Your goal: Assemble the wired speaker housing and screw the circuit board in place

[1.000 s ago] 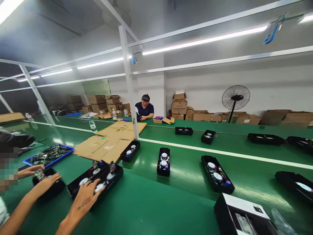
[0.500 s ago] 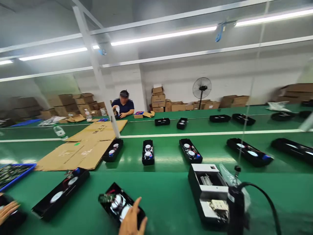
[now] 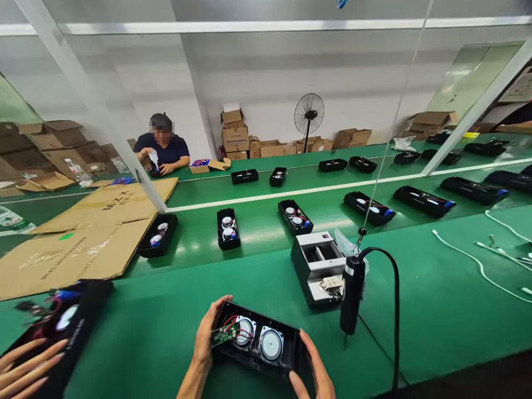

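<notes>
A black speaker housing lies tilted in front of me, its open side up. Inside are two round speakers with silver rims, and a green circuit board with red wires sits at its left end. My left hand wraps around the left end of the housing. At the right end my right hand grips it, thumb on the near side and fingers over the far edge. Whether the housing touches the green table cannot be made out.
An electric screwdriver hangs at right, beside a screw feeder box. At lower left a co-worker's hand rests on another housing. More housings line the belt, beside flattened cardboard. A person sits opposite.
My view has swung right and down. My left hand has come onto the housing, which has turned and shifted right. The co-worker's hand and the housing beside it show nearer.
</notes>
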### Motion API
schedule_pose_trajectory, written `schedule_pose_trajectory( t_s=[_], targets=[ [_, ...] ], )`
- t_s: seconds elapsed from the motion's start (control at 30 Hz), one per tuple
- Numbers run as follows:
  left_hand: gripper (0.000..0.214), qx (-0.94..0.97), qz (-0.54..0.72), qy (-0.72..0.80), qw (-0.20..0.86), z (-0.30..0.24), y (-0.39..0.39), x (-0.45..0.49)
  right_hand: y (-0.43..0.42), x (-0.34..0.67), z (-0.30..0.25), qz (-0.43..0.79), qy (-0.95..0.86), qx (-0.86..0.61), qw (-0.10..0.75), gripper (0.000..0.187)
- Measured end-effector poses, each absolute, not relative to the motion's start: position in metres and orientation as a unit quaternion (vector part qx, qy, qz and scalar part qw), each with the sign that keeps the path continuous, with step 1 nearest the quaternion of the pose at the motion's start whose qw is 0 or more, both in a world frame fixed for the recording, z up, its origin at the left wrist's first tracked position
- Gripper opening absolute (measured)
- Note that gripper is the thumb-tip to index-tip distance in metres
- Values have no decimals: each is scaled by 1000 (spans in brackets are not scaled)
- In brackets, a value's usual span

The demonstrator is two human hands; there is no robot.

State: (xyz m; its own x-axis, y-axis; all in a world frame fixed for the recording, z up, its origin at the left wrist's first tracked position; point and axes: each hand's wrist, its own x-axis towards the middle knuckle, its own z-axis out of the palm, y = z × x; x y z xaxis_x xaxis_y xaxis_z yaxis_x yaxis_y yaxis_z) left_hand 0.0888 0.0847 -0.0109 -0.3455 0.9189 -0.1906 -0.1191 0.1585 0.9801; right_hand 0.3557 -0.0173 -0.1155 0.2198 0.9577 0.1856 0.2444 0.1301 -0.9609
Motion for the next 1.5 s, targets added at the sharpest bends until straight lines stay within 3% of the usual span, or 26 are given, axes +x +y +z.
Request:
schedule_pose_trajectory(
  t_s=[0.27, 0.4, 0.5, 0.6, 0.73, 0.87, 0.97, 1.07, 1.2, 1.33, 1.5],
  targets=[
    [74, 362, 570, 563, 476, -47, 31, 114, 27, 403, -72, 419, -537, -551, 482, 62],
    [65, 538, 566, 516, 351, -50, 16, 95, 31, 421, -53, 382, -558, -554, 485, 46],
    [51, 700, 469, 487, 230, -37, 13, 77, 26, 423, -50, 347, -546, -556, 521, 33],
    [25, 827, 344, 426, 127, -24, 19, 64, 19, 422, -57, 344, -530, -557, 539, 35],
    [11, 839, 347, 413, 66, -19, 36, 66, 11, 420, -64, 356, -530, -581, 505, 41],
    [26, 775, 370, 508, 73, -8, 44, 92, 8, 418, -45, 218, -578, -599, 510, 28],
    [28, 781, 372, 488, 112, 4, 42, 120, 8, 409, -14, 112, -649, -535, 529, 23],
    [19, 816, 367, 423, 142, 13, 38, 139, 10, 390, 12, 135, -749, -432, 483, 29],
    [18, 834, 363, 379, 169, 17, 34, 135, 17, 364, 19, 187, -814, -337, 436, 22],
    [39, 807, 367, 431, 169, 13, 29, 108, 27, 361, 19, 201, -809, -348, 429, 27],
    [33, 816, 315, 468, 126, -5, 20, 92, 36, 363, 28, 192, -858, -370, 302, 39]
  ],
)
